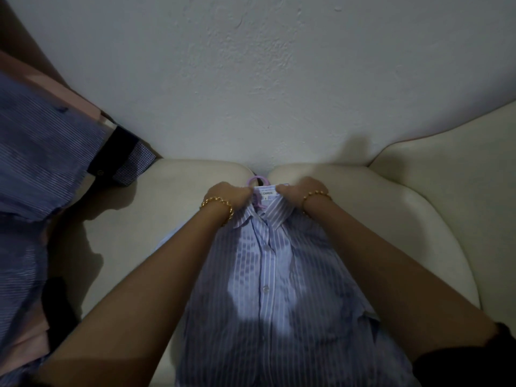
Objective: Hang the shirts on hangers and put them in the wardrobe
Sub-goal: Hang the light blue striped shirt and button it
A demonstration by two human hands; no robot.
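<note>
Your striped shirt (268, 289) lies front-up on the seat of the cream sofa (391, 219). Its collar is at the back edge of the seat, where the two back cushions meet, and its body runs down toward the front edge and out of view. The placket is buttoned, and one white button shows about midway down.

A lilac hanger (258, 181) sits inside the neck. Only its hook and a short piece below it show, and the hook pokes out past the collar toward the back cushions. The white neck label (266, 193) sits just below the hook, between your two hands.

Your left hand (226, 195) is curled round the left side of the collar, with its knuckles facing the back cushions. Your right hand (300, 191) grips the right side of the collar the same way, fingers folded into the cloth. Each wrist wears a gold chain bracelet, the left one (219, 206) resting on the shirt's shoulder and the right one (317, 195) just behind the collar point.

At the left end of the sofa lies a heap of other shirts (42, 152), blue-striped cloth over pink. A dark garment (122, 146) with a small-checked cuff rests against the back corner. Behind the sofa rises a rough white wall (279, 79).
</note>
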